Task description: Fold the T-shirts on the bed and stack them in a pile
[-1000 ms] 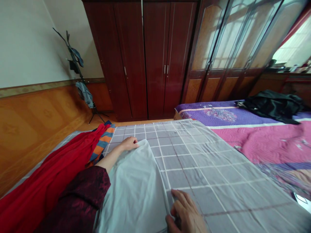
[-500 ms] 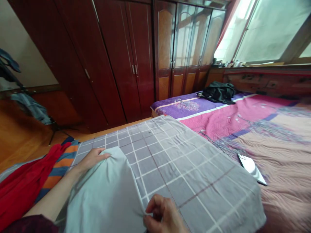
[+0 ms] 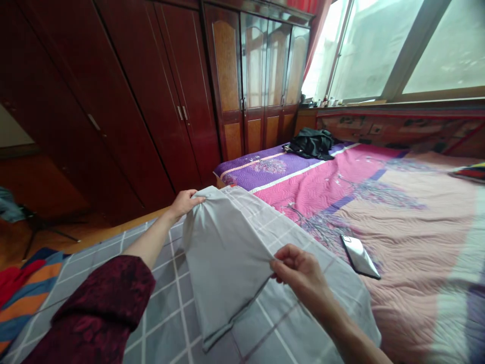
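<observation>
A pale grey folded piece of cloth [image 3: 227, 258] hangs between my hands above a grey checked cover [image 3: 166, 303]. My left hand [image 3: 186, 203] grips its far upper corner, where the fabric bunches into creases. At the right edge, my right hand [image 3: 297, 265] pinches the cloth between thumb and fingers. The near edge of the cloth sags down close to the checked surface. Whether it is a garment or plain fabric I cannot tell.
Red and striped clothes [image 3: 34, 288] lie at the left. A phone [image 3: 359, 256] rests on the patterned bedspread [image 3: 409, 247] at right, with a black garment [image 3: 311, 143] farther back. Dark red wardrobes [image 3: 151, 101] stand behind; a stand [image 3: 34, 230] is at far left.
Both hands have carried the pale cloth forward and to the right over the checked cover, and more of its near edge now shows. The view has turned right.
</observation>
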Tool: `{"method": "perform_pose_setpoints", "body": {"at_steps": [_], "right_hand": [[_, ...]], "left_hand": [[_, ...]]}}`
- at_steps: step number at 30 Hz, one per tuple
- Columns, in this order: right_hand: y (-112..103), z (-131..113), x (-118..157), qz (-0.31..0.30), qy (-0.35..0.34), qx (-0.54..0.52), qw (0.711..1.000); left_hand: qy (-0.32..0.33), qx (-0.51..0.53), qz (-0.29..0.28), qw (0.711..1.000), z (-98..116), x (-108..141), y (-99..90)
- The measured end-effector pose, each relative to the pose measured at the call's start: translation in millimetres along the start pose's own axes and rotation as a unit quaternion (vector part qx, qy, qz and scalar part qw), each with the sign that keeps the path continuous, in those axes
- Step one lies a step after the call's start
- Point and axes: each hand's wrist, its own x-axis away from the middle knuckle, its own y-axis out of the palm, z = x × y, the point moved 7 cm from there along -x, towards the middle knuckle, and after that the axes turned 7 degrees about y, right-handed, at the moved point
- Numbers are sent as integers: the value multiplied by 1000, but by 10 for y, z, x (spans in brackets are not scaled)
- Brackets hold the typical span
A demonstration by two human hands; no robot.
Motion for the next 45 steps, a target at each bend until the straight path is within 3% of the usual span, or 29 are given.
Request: {"method": "perform_pose_setpoints", "body": {"at_steps": [3,5,9,11,14,18,20,22,24,26,28,30,33,34,35,38,40,45], "right_hand": [[-363,271,-316,59,4,15,998],[-507,455,-435,86,10,43,995],[-576,565,-445,118,-17,124,985],[-568,526,-408,125,-29,148,981],[-576,486,-391,124,-24,137,982],[-597,474,-412,122,-27,126,984],[-599,462,-410,127,-37,131,982],[-602,448,-395,136,-48,144,979],[-613,434,-370,151,-59,172,972],[-638,433,-343,175,-63,215,959],[-663,452,-326,197,-53,266,942],[-673,474,-320,213,-34,323,921],[-643,475,-322,221,-18,401,889],[-630,469,-322,223,-14,420,880],[-619,465,-322,223,-9,435,873],[-608,462,-316,224,13,468,855],[-611,476,-314,221,31,484,846],[-609,511,-339,210,61,502,837]], "left_hand": [[3,-41,0,999,-56,-285,491],[4,-76,3,997,-115,-350,729],[34,-135,5,990,-92,-170,904],[62,-148,-9,987,44,106,888],[107,-153,-73,980,385,773,873],[198,-211,-270,918,811,1861,1087],[227,-265,-294,890,881,2199,1163],[239,-329,-294,865,863,2336,1237],[237,-371,-295,848,831,2333,1303],[245,-351,-303,852,864,2261,1338],[249,-267,-309,878,935,2134,1305],[221,-177,-281,917,932,1896,1166],[81,-169,-122,975,558,1330,757],[-4,-202,-55,978,328,1157,592],[-48,-221,-18,974,139,1007,490],[-132,-244,30,960,-354,686,372],[-167,-247,51,953,-571,590,366],[-185,-234,72,952,-788,546,354]]}}
